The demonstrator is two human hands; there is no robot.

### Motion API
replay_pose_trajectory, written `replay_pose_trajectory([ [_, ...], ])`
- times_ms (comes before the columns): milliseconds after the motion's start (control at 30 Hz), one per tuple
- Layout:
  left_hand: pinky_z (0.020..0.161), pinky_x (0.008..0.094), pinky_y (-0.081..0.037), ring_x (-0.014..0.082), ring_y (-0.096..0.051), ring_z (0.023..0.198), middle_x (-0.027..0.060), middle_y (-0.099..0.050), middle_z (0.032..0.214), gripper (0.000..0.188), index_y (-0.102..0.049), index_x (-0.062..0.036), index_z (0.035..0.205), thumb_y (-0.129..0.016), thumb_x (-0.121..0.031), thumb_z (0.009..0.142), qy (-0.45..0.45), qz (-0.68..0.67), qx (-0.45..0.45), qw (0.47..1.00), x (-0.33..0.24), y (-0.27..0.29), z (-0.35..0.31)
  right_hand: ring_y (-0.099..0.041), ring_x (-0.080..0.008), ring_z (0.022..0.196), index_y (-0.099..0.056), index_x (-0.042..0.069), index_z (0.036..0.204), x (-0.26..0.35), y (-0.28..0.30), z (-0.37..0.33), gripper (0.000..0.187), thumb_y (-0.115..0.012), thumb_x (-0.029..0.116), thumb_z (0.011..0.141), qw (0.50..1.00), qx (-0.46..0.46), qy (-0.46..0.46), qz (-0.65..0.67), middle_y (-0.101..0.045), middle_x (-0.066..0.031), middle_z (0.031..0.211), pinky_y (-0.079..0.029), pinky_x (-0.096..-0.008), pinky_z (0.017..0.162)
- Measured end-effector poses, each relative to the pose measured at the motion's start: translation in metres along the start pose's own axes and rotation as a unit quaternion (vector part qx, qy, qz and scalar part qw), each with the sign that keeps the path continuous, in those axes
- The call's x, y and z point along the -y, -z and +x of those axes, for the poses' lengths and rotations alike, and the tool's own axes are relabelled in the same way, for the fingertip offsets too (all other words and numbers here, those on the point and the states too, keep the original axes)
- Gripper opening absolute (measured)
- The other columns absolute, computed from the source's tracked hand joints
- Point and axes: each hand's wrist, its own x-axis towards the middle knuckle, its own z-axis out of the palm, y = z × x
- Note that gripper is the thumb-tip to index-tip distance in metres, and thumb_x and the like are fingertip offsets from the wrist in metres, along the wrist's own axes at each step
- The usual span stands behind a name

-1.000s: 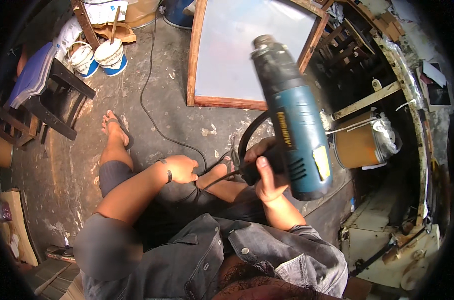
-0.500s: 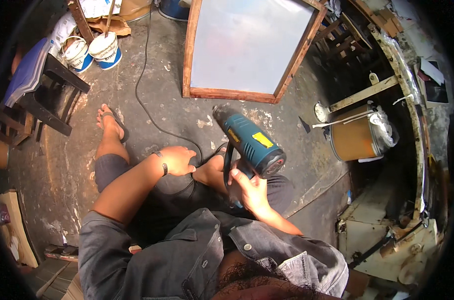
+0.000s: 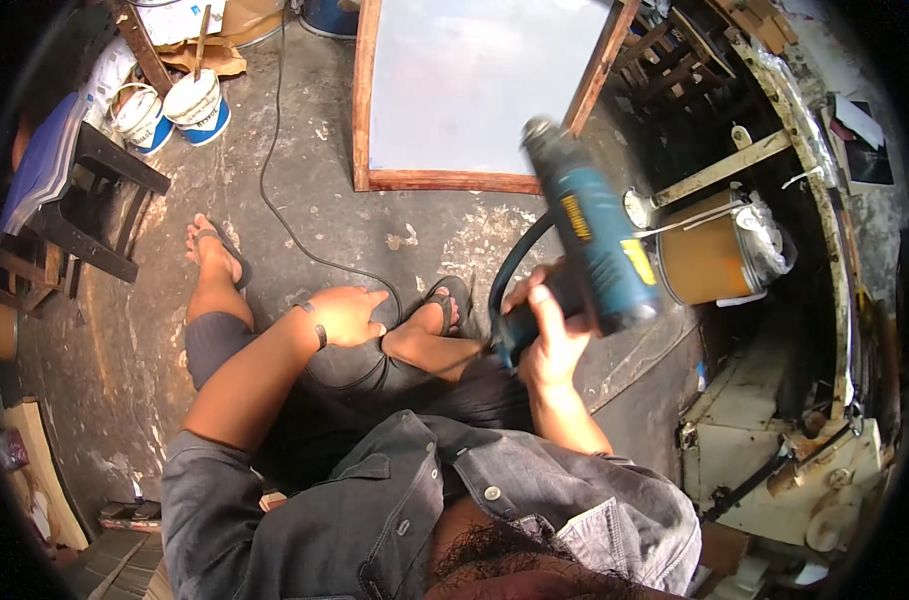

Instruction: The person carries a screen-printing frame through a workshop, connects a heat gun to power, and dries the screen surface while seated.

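A teal heat gun [image 3: 595, 240] with a yellow label is gripped by its handle in my right hand [image 3: 555, 335]. Its metal nozzle points away from me and slightly left, in front of the lower right corner of the framed screen [image 3: 455, 180], a pale sheet in a wooden frame. Motion blurs the gun's body a little. My left hand [image 3: 347, 315] hangs over my lap with index finger and thumb apart, and its other fingers are partly hidden. Close beside it runs a dark power cord [image 3: 275, 205], looping near my foot.
Two white and blue buckets [image 3: 197, 105] stand at the far left, near a dark stool [image 3: 100, 200] with a blue top. On the right are a brown drum [image 3: 700, 255] and a worn metal frame [image 3: 725, 168]. My sandalled feet rest on the stained floor [image 3: 215, 400].
My right hand has raised the heat gun and swung it to the right, turning its nozzle farther forward. The left hand stays nearly in place. The view has shifted slightly.
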Motion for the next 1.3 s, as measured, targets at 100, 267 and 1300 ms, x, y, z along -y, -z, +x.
replay_pose_trajectory([
  [100,0.099,0.0435,-0.040,0.0385,-0.048,0.120,0.0249,-0.048,0.131,0.068,-0.037,-0.0072,0.140,-0.060,-0.039,0.084,-0.004,-0.008,0.001,1.000,0.000,0.001,-0.002,-0.058,-0.0194,0.066,-0.045,-0.001,0.110,-0.023,0.012,-0.027,0.035,-0.063,0.002,0.081,0.990,-0.024,-0.138,0.005,-0.056,-0.0104,0.085,-0.051,-0.0322,0.057],
  [267,0.099,0.0428,-0.040,0.0391,-0.048,0.120,0.0256,-0.049,0.130,0.068,-0.038,-0.0052,0.139,-0.060,-0.038,0.084,-0.022,-0.008,-0.008,1.000,0.001,-0.001,0.003,-0.059,-0.0195,0.063,-0.046,-0.002,0.107,-0.023,0.019,-0.034,0.036,-0.067,0.004,0.078,0.984,-0.049,-0.171,0.016,-0.057,-0.0110,0.084,-0.052,-0.0312,0.055],
  [1300,0.096,0.0422,-0.042,0.0392,-0.052,0.114,0.0261,-0.053,0.124,0.066,-0.040,-0.0030,0.137,-0.060,-0.037,0.084,-0.044,-0.009,-0.055,0.997,0.007,0.003,-0.002,-0.054,-0.0189,0.077,-0.045,0.001,0.112,0.034,0.043,0.023,0.035,-0.059,0.004,0.080,0.990,-0.088,0.046,0.098,-0.052,-0.0092,0.092,-0.049,-0.0350,0.066],
])
